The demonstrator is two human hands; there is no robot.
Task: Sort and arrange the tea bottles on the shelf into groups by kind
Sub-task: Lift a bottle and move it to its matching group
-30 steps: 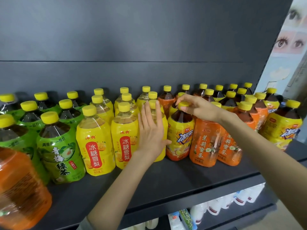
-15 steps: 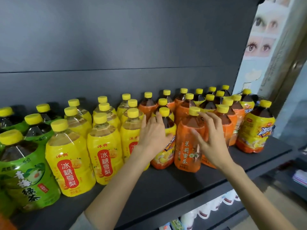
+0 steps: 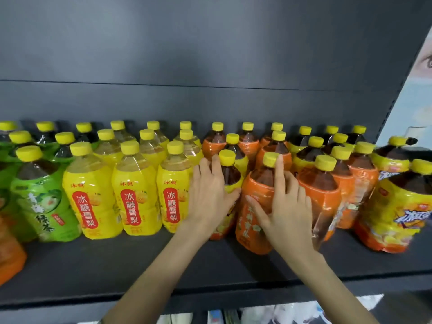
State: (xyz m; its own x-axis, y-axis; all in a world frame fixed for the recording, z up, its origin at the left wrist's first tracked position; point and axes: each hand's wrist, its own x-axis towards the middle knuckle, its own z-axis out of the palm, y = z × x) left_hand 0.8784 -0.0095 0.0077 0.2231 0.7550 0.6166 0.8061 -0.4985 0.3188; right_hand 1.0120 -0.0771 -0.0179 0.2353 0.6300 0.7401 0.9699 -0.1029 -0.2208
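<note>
Yellow-capped tea bottles stand in rows on a dark shelf (image 3: 163,265): green-label ones (image 3: 42,197) at the left, yellow pear ones (image 3: 135,197), then orange ones mixed with yellow iced tea ones. My left hand (image 3: 209,199) lies with straight fingers against the left side of a front-row iced tea bottle (image 3: 230,176), thumb across its label. My right hand (image 3: 287,206) rests flat on the front of the orange bottle (image 3: 257,190) beside it, index finger reaching up to its cap.
More orange bottles (image 3: 320,197) crowd to the right, and a large iced tea bottle (image 3: 392,206) stands at the far right. An orange bottle (image 3: 9,253) shows at the left edge. The shelf's front strip is bare. White goods (image 3: 257,314) sit on the shelf below.
My right hand left the iced tea bottle's cap and came down onto the front of the orange bottle. My left hand stayed against the iced tea bottle. The camera view shifted.
</note>
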